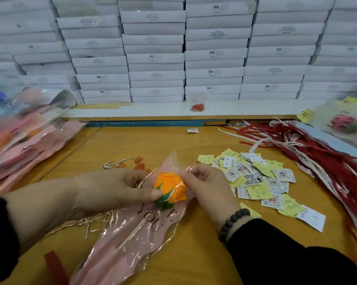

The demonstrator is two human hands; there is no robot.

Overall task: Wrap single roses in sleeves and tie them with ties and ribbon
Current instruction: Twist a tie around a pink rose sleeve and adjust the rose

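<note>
Orange rose (171, 190) lies inside pink-and-clear sleeve (132, 239), seemingly untied.

Two bare hands, no gloves, no rings visible. Left hand (113, 192): black sleeve (0, 233) pushed back up forearm. Right hand (206, 186): dark round-bead bracelet (231, 224) at wrist, black sleeve (286, 258) starting just behind it.

Orange rose (170, 190) in pink sleeve (132, 239), left hand (111, 192), right hand (206, 186) pinching film
</note>
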